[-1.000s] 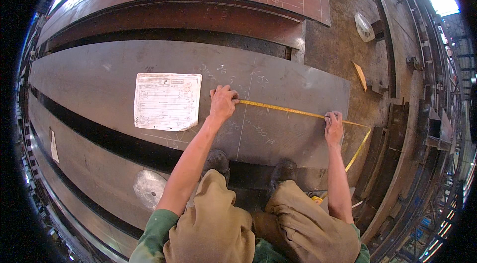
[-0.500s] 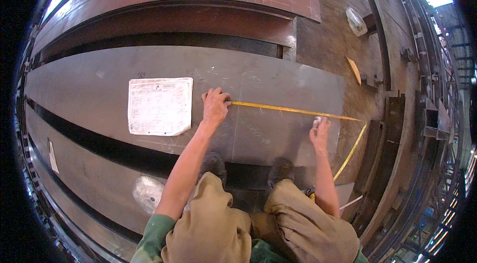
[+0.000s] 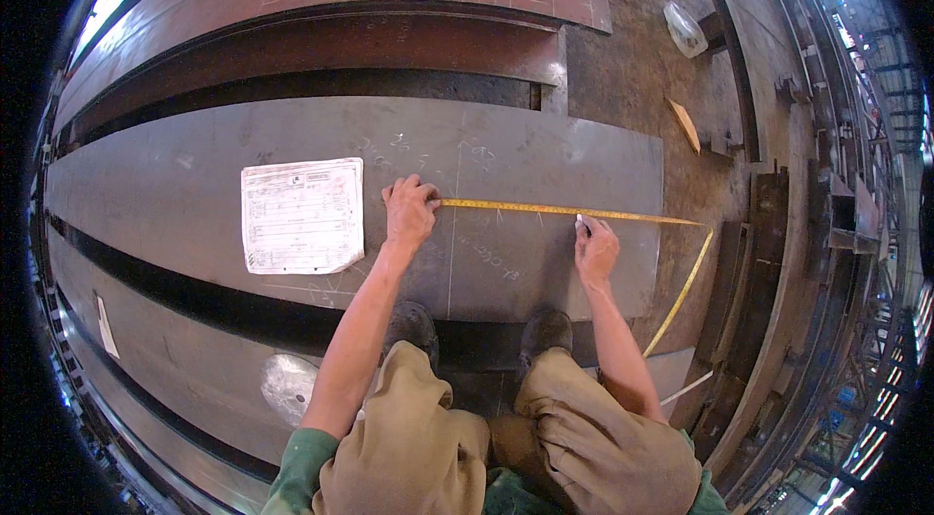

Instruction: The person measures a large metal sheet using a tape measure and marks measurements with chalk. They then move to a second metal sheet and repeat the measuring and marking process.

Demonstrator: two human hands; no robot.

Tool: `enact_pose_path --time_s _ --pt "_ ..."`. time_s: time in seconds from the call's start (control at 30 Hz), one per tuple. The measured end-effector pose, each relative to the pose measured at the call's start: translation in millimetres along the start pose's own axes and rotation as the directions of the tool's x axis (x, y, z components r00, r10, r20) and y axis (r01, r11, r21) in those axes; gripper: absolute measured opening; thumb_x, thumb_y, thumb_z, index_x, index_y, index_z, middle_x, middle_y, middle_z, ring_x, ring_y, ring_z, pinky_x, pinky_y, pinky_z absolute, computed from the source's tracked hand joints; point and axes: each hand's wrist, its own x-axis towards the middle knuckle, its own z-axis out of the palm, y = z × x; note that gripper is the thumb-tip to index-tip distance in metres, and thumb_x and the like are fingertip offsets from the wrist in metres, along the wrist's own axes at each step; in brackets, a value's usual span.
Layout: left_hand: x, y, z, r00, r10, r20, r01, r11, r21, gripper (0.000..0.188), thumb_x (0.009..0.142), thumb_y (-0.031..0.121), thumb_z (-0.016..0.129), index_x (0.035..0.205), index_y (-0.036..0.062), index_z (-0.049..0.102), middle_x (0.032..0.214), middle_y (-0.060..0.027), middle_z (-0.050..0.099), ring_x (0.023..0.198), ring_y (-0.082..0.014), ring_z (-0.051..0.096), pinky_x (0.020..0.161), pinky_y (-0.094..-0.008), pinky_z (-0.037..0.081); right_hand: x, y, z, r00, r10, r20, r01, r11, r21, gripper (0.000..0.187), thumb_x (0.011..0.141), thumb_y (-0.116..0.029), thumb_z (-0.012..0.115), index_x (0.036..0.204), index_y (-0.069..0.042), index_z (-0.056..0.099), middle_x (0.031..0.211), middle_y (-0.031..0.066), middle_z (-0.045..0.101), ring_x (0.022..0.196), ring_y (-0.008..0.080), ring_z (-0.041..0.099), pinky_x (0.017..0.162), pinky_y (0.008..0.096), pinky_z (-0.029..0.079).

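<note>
Nearest, the person's boots (image 3: 545, 332) stand in the dark gap at the grey steel plate's (image 3: 146, 194) near edge; a shifted foot would likely rock the body and smear the mark. On the plate the left hand (image 3: 409, 212) presses flat on the yellow tape measure's (image 3: 545, 211) end, grip closed down on it; if that pressure slips, the reading drifts. The right hand (image 3: 595, 248) pinches a white chalk (image 3: 579, 220) against the tape. The tape's loose tail overhangs the right edge and could drag it askew. A paper sheet (image 3: 304, 215) lies left; beyond it the plate offers open room
</note>
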Motion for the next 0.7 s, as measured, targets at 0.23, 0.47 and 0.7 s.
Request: enact_pose_path --time_s 0.23,0.47,0.7 --pt "0.8 0.8 0.7 1.000 -0.013 0.014 0.012 1.000 0.025 0.015 0.075 0.017 0.077 0.089 0.0136 0.075 0.097 -0.0071 0.061 0.102 -0.0296 0.057 0.092 -0.0474 0.038 1.0 -0.3 1.8 0.999 -0.037 -0.012 0.038 0.999 0.025 0.017 0.093 -0.013 0.063 0.102 -0.002 0.072 0.082 0.0179 0.066 0.076 0.0380 0.063 0.069 0.0456 0.049" --pt "1.0 -0.4 0.3 1.000 0.001 0.019 -0.002 1.000 0.028 0.016 0.075 0.018 0.077 0.090 0.0138 0.075 0.098 -0.0071 0.062 0.103 -0.0295 0.056 0.093 -0.0475 0.038 1.9 -0.7 2.5 1.000 -0.023 0.019 0.022 1.000 0.016 0.019 0.095 -0.016 0.061 0.102 -0.002 0.071 0.080 0.0184 0.063 0.074 0.0384 0.062 0.067 0.0454 0.048" --pt "-0.3 6.1 -3.2 1.000 0.008 -0.022 -0.008 1.000 0.010 0.009 0.077 0.015 0.075 0.086 0.0120 0.074 0.093 -0.0075 0.060 0.100 -0.0290 0.057 0.092 -0.0469 0.038 0.8 0.2 3.8 0.999 -0.031 0.019 0.030 0.999 0.035 0.020 0.096 -0.016 0.059 0.104 -0.001 0.070 0.089 0.0207 0.064 0.078 0.0404 0.062 0.068 0.0477 0.049"
